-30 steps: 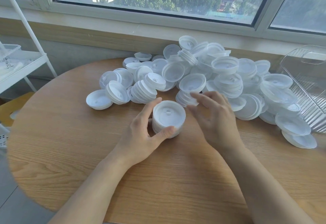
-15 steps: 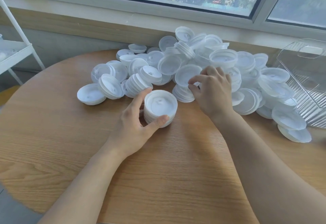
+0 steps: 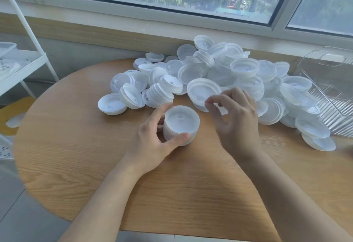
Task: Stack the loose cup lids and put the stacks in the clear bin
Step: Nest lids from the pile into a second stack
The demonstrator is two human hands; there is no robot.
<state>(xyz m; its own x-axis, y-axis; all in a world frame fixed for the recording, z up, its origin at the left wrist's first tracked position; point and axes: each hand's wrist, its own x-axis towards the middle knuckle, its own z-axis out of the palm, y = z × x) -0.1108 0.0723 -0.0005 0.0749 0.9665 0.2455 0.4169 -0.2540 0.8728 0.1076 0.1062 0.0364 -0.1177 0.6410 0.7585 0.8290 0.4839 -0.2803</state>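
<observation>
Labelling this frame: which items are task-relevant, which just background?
Job:
- lid stack, left hand holds it
- single lid, pinched by right hand
- loose lid pile
- clear bin

Lying about:
- white shelf
- yellow stool

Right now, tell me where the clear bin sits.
In the head view the clear bin stands at the far right edge of the wooden table, below the window and right beside the pile of loose lids.
</observation>
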